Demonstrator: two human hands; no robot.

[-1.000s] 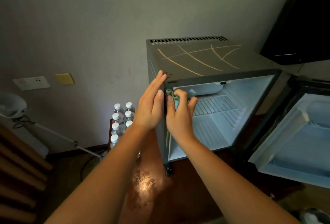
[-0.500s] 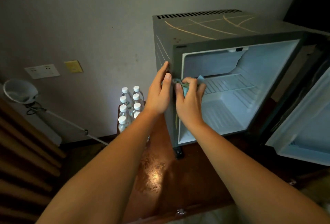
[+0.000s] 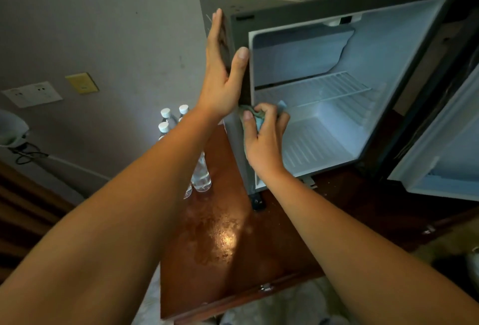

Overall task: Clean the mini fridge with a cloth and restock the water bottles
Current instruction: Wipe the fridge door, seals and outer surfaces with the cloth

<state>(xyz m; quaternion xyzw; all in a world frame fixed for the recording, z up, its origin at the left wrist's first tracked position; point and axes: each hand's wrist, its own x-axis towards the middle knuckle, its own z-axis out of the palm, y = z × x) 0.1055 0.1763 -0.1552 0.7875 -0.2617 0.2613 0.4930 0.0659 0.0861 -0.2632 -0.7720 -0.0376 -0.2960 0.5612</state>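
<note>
My left hand [image 3: 223,86] lies flat against the outer left wall of the mini fridge [image 3: 285,0], fingers straight, thumb resting on the front frame. Its grip is apart and holds nothing. My right hand [image 3: 264,143] has its grip clamped on the bunched cloth [image 3: 255,116], which is pressed to the left edge of the opening, just below the wire shelf [image 3: 324,88]. The fridge door [image 3: 445,148] stands wide open to the right. The water bottles [image 3: 201,174] stand on the wooden worktop [image 3: 220,247] left of the fridge, partly hidden by my left forearm.
</note>
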